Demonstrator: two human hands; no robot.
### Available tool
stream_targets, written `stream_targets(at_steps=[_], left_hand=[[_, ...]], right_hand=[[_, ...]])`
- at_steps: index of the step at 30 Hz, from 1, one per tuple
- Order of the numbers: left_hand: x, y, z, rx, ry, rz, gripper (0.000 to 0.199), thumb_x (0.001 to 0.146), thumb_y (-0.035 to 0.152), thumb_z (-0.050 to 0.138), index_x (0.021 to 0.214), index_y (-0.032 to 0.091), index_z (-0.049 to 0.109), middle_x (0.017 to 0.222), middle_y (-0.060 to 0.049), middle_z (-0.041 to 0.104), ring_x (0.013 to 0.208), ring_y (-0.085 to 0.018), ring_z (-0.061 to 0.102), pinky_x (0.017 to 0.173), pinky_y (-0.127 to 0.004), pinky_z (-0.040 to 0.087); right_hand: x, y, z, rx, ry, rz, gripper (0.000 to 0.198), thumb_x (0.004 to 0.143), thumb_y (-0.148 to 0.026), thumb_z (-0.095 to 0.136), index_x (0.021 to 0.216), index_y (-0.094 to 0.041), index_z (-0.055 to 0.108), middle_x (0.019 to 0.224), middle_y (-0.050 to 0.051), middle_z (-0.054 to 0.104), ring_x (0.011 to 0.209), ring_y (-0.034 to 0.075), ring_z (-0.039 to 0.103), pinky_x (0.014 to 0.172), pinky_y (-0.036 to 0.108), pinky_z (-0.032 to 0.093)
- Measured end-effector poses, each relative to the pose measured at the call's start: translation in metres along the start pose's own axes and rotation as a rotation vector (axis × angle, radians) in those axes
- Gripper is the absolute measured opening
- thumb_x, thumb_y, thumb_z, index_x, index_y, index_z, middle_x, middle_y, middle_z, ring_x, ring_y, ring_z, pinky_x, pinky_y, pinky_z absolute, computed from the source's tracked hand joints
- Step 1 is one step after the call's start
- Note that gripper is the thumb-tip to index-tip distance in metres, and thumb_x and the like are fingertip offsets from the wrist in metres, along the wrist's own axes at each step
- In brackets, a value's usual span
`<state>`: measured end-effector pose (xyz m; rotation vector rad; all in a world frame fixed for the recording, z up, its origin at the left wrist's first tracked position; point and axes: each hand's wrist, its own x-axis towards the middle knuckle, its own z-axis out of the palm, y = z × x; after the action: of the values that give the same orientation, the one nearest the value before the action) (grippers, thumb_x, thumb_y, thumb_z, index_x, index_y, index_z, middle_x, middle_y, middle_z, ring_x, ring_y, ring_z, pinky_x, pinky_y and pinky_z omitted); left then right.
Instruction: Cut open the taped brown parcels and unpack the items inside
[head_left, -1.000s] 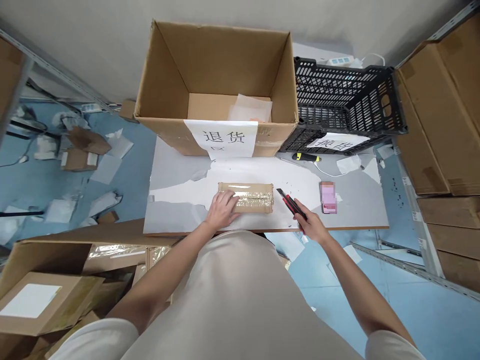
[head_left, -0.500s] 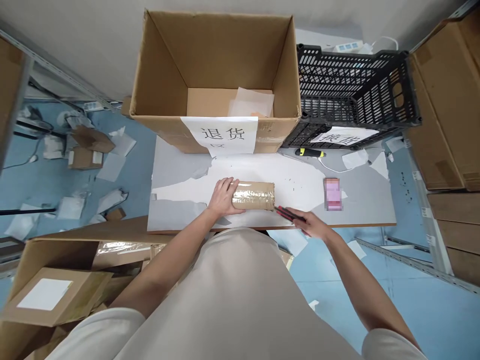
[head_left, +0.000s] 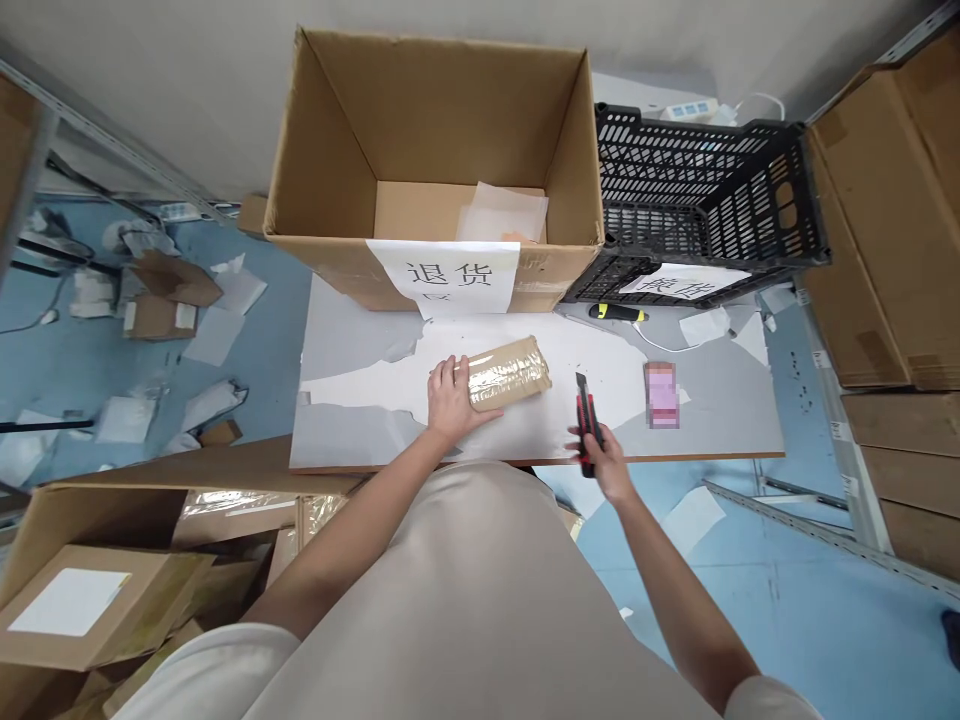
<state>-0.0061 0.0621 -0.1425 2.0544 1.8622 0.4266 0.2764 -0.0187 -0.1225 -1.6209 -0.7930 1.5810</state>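
Note:
My left hand point(head_left: 454, 402) grips the left end of a small brown parcel point(head_left: 510, 372) wrapped in shiny clear tape. The parcel lies on the worktable point(head_left: 345, 445), its right end angled a little away from me. In my right hand point(head_left: 604, 460) is a red and black box cutter point(head_left: 587, 425), fingers closed round its handle. Its blade points away from me, to the right of the parcel and apart from it.
Behind the parcel stands a large open carton point(head_left: 337, 270) with a paper sign. Right of it are a black plastic crate point(head_left: 705, 225), a black and yellow tool point(head_left: 617, 312) and a pink blurred item point(head_left: 661, 395). A carton of parcels point(head_left: 202, 478) stands lower left.
The box cutter has left the parcel's right end and turned to point away from me, its blade now showing. The parcel has turned, its right end shifting away from me.

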Motion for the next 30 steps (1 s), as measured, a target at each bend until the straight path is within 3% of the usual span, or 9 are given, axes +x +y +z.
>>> stream_targets(at_steps=[2,4,6,10,15,19,23,27,30], left_hand=[[-0.003,0.008,0.001,-0.005,0.035,-0.108,0.111,0.055,0.072,0.063,0.137,0.005,0.028,0.135,-0.028,0.033,0.123,-0.043,0.029,0.100,-0.056,0.026],[-0.009,0.011,-0.001,-0.026,0.014,-0.149,0.105,0.063,0.070,0.059,0.138,0.003,0.028,0.133,-0.029,0.036,0.121,-0.042,0.033,0.097,-0.055,0.029],[-0.020,0.010,-0.004,-0.069,-0.043,-0.148,0.088,0.075,0.060,0.053,0.138,0.004,0.029,0.125,-0.026,0.045,0.117,-0.038,0.040,0.095,-0.053,0.034],[-0.047,0.002,-0.004,-0.256,-0.155,-0.117,0.057,0.089,0.034,0.040,0.140,0.012,0.029,0.100,-0.012,0.058,0.095,-0.024,0.055,0.084,-0.040,0.045],[-0.065,-0.003,0.006,-0.384,-0.143,-0.133,0.057,0.087,0.027,0.043,0.141,0.018,0.026,0.098,-0.007,0.056,0.084,-0.017,0.057,0.076,-0.032,0.049],[-0.063,-0.007,0.003,-0.356,-0.139,-0.127,0.060,0.084,0.028,0.048,0.140,0.018,0.029,0.103,-0.009,0.055,0.095,-0.020,0.057,0.082,-0.036,0.049],[-0.032,-0.008,-0.005,-0.301,-0.097,-0.086,0.064,0.080,0.029,0.052,0.139,0.015,0.031,0.124,-0.015,0.047,0.117,-0.028,0.046,0.098,-0.045,0.041],[0.038,-0.009,-0.008,-0.284,-0.112,-0.044,0.076,0.076,0.040,0.058,0.140,0.012,0.026,0.140,-0.018,0.032,0.131,-0.034,0.030,0.106,-0.049,0.031],[0.085,-0.012,-0.008,-0.306,-0.195,0.026,0.081,0.071,0.044,0.062,0.137,0.010,0.030,0.139,-0.017,0.036,0.132,-0.033,0.029,0.107,-0.046,0.030]], right_hand=[[0.017,0.005,0.042,0.154,-0.033,-0.003,0.049,0.074,-0.055,0.059,0.111,-0.027,0.045,0.130,0.009,0.051,0.097,0.021,0.063,0.070,0.035,0.055],[0.034,0.005,0.075,0.236,-0.079,-0.016,0.048,0.076,-0.055,0.058,0.113,-0.029,0.043,0.135,0.007,0.046,0.108,0.023,0.058,0.077,0.039,0.054],[0.047,-0.001,0.093,0.258,-0.115,-0.051,0.045,0.078,-0.055,0.056,0.112,-0.029,0.043,0.136,0.006,0.046,0.115,0.024,0.054,0.081,0.041,0.053],[0.061,-0.013,0.094,0.175,-0.113,-0.116,0.043,0.078,-0.054,0.057,0.108,-0.026,0.046,0.129,0.007,0.053,0.116,0.022,0.052,0.083,0.039,0.052],[0.062,-0.011,0.086,0.053,-0.118,-0.102,0.047,0.076,-0.055,0.057,0.109,-0.024,0.046,0.125,0.009,0.055,0.108,0.020,0.057,0.080,0.035,0.052],[0.057,-0.008,0.090,0.082,-0.104,-0.086,0.048,0.075,-0.056,0.058,0.109,-0.024,0.045,0.125,0.009,0.055,0.110,0.020,0.056,0.083,0.036,0.051],[0.042,-0.002,0.088,0.098,-0.043,-0.049,0.047,0.076,-0.056,0.057,0.109,-0.024,0.045,0.124,0.009,0.055,0.113,0.022,0.054,0.084,0.039,0.052],[0.015,0.013,0.084,0.046,0.046,0.035,0.045,0.076,-0.055,0.056,0.107,-0.024,0.047,0.122,0.008,0.056,0.108,0.022,0.055,0.075,0.037,0.056],[-0.002,0.022,0.087,0.161,0.060,0.151,0.041,0.075,-0.055,0.059,0.102,-0.027,0.048,0.121,0.005,0.055,0.100,0.021,0.059,0.066,0.036,0.058]])
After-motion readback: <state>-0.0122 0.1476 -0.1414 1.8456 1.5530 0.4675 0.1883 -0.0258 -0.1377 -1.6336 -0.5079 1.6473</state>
